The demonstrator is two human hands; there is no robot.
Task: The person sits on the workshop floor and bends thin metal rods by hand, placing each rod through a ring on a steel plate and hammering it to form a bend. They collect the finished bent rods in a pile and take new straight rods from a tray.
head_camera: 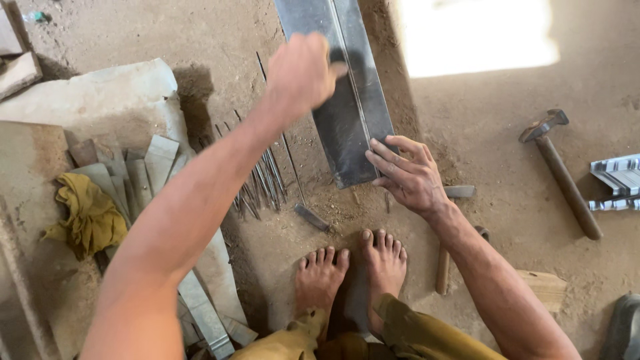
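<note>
Yellow cloth (87, 217) lay far left on flat metal strips (150, 167). Left hand (301, 70), fingers curled, rested on the folded metal sheet (347, 113) lying on the sandy floor. Right hand (407, 175), fingers spread, pressed the sheet's near edge. Hammer (563, 175) lay right.

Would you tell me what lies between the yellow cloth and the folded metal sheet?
In the head view, a bundle of thin metal rods lies on the dirt, with the left forearm above.
</note>
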